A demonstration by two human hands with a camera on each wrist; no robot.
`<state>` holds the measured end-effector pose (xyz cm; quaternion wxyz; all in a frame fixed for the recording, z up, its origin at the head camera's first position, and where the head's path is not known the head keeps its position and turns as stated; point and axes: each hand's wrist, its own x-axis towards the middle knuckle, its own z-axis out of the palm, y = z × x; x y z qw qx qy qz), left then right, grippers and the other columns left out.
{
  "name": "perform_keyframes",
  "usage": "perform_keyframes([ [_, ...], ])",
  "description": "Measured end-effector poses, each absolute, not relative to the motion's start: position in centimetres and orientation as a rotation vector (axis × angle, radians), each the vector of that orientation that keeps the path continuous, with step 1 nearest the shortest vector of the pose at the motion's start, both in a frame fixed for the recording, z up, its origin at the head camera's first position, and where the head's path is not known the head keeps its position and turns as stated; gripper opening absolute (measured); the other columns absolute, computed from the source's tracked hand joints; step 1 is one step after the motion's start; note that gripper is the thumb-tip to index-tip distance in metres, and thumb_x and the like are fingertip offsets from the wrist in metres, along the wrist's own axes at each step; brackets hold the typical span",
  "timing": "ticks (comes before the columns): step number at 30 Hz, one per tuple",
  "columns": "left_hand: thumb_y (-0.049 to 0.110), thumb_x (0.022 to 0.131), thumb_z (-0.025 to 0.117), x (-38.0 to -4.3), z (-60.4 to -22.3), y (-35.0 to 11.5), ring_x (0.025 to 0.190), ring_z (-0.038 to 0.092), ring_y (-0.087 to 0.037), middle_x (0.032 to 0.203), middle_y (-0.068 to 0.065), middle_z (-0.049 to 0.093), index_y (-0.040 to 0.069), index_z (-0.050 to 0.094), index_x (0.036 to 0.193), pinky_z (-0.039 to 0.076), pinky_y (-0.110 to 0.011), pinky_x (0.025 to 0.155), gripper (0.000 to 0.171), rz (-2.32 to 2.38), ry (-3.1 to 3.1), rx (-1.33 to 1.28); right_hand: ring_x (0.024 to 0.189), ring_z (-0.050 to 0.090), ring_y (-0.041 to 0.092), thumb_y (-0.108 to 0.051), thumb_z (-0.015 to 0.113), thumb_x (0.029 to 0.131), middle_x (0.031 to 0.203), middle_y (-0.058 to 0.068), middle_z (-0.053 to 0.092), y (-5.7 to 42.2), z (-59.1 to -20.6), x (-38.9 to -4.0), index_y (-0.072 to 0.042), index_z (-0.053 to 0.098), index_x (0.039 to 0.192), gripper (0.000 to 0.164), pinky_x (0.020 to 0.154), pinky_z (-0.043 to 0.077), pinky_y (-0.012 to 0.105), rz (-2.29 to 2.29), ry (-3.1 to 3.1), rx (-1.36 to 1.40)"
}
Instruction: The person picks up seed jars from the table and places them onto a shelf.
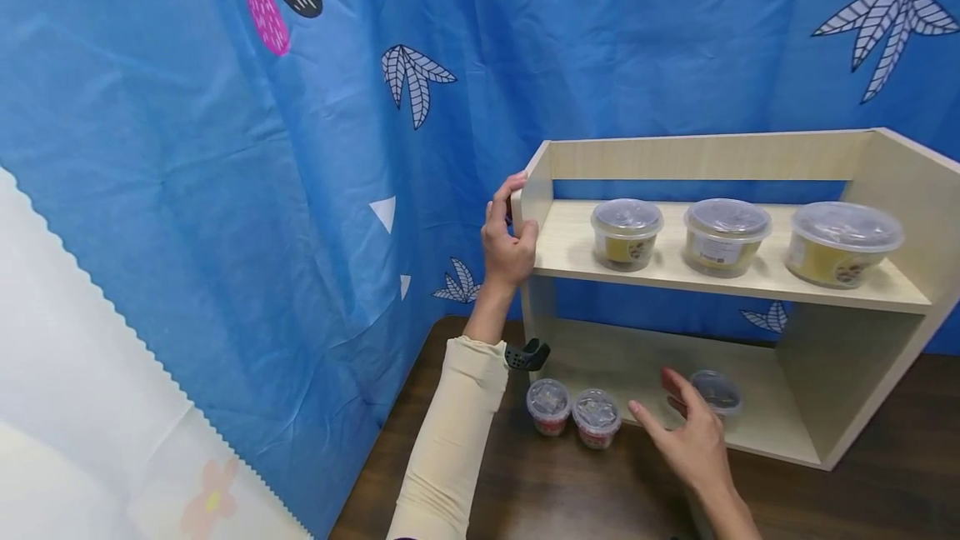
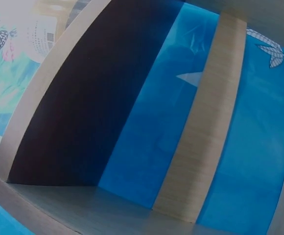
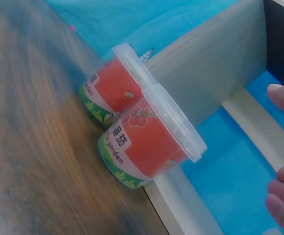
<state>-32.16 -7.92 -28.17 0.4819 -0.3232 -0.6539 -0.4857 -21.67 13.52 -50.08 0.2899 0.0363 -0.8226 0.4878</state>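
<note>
My left hand point(image 1: 507, 240) grips the upper edge of the left side panel of a pale wooden two-tier shelf point(image 1: 705, 158), thumb in front and fingers behind. My right hand point(image 1: 693, 436) holds nothing, thumb and fingers spread before the lower tier. Partly behind it, a small clear-lidded cup point(image 1: 716, 391) stands on the lower board. Two similar cups, one by the shelf's front left corner point(image 1: 548, 407) and another beside it point(image 1: 597, 417), rest on the table. In the right wrist view, both cups point(image 3: 144, 139) have red and green labels, and my right fingertips point(image 3: 281, 188) are apart from them.
On the upper tier stand three larger lidded tubs with yellow contents or labels: left point(image 1: 627, 234), middle point(image 1: 726, 236) and right point(image 1: 843, 243). Beneath the shelf is a dark wooden table point(image 1: 517, 482). A blue patterned curtain point(image 1: 330, 148) hangs behind and to the left.
</note>
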Motion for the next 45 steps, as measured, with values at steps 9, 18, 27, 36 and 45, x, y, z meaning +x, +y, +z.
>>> perform_keyframes([
  [9, -0.018, 0.076, 0.053, -34.3, -29.3, -7.9, 0.105, 0.051, -0.045, 0.131, -0.031, 0.054, -0.012, 0.048, 0.125, 0.048, -0.049, 0.079, 0.05, -1.172, -1.561, -0.816, 0.103, 0.064, 0.041, -0.012, 0.086, 0.073, 0.123, 0.025, 0.063, 13.0, -50.6, -21.9, 0.005, 0.057, 0.128, 0.065, 0.085, 0.034, 0.001, 1.305, -2.181, 0.118],
  [18, -0.01, 0.079, 0.054, -36.1, -30.8, -8.2, 0.109, 0.053, -0.037, 0.137, -0.019, 0.055, 0.0, 0.05, 0.131, 0.05, -0.05, 0.079, 0.053, -1.19, -1.564, -0.825, 0.102, 0.065, 0.039, -0.011, 0.088, 0.07, 0.119, 0.025, 0.065, 12.5, -51.8, -22.2, 0.005, 0.058, 0.127, 0.066, 0.084, 0.035, 0.001, 1.287, -2.192, 0.173],
  [27, -0.009, 0.079, 0.053, -36.2, -30.5, -8.6, 0.114, 0.053, -0.031, 0.139, -0.016, 0.054, 0.001, 0.05, 0.132, 0.048, -0.04, 0.084, 0.054, -1.165, -1.566, -0.811, 0.099, 0.066, 0.041, -0.015, 0.088, 0.07, 0.119, 0.025, 0.065, 12.0, -52.5, -22.8, 0.005, 0.057, 0.128, 0.068, 0.082, 0.036, 0.001, 1.296, -2.234, 0.231],
  [36, -0.013, 0.078, 0.054, -36.4, -30.5, -8.5, 0.113, 0.052, -0.034, 0.139, -0.018, 0.054, 0.0, 0.05, 0.132, 0.047, -0.042, 0.084, 0.055, -1.177, -1.567, -0.816, 0.103, 0.065, 0.039, -0.018, 0.089, 0.07, 0.119, 0.024, 0.065, 11.8, -52.8, -23.0, 0.006, 0.057, 0.128, 0.069, 0.082, 0.052, 0.023, 1.27, -2.277, 0.252],
  [45, -0.01, 0.079, 0.054, -36.3, -30.7, -8.6, 0.115, 0.052, -0.031, 0.14, -0.015, 0.054, 0.003, 0.05, 0.133, 0.047, -0.042, 0.085, 0.055, -1.177, -1.606, -0.787, 0.102, 0.065, 0.039, -0.02, 0.088, 0.071, 0.116, 0.025, 0.066, 11.5, -53.5, -23.1, 0.007, 0.056, 0.129, 0.072, 0.081, 0.053, 0.049, 1.291, -2.315, 0.276],
])
